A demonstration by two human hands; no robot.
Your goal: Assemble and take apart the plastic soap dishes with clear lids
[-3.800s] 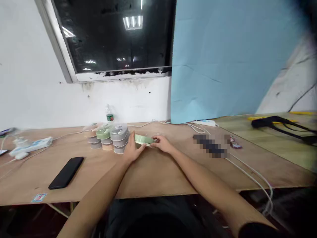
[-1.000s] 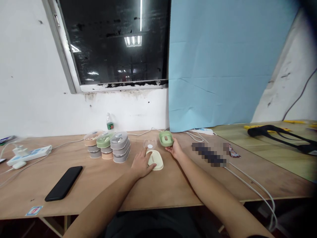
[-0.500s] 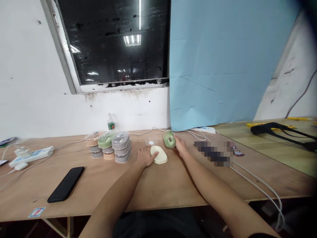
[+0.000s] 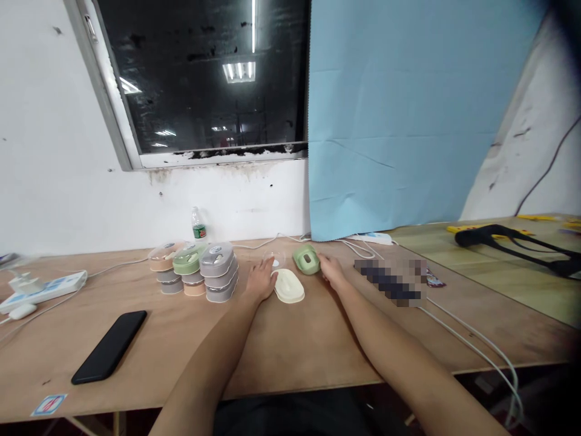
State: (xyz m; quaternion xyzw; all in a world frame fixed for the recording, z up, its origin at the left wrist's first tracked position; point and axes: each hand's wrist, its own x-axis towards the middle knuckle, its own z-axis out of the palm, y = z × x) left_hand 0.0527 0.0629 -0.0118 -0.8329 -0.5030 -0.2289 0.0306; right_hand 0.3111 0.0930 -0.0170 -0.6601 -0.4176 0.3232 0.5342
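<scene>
My right hand (image 4: 333, 270) grips the right edge of a small green plastic box (image 4: 299, 261), tilted so that its hollow side with an oblong hole shows. Fingers stretched forward, my left hand (image 4: 262, 278) reaches over the near edge of a clear round-edged lid (image 4: 275, 257); whether it touches the lid I cannot tell. Close beside the left thumb, a cream oval plastic piece (image 4: 290, 287) with a raised rim lies on the table, below the green box.
Stacked oval lidded boxes in grey (image 4: 220, 272), green (image 4: 187, 260) and peach (image 4: 164, 257) stand left of my hands. A bottle (image 4: 198, 224) is behind them. Left lie a black phone (image 4: 110, 347) and power strip (image 4: 49, 292); white cables (image 4: 472, 339) cross the right side.
My left hand has come off the cream piece and moved up toward the clear lid. The green box has turned in my right hand, showing more of its hollow side. The view has shifted slightly.
</scene>
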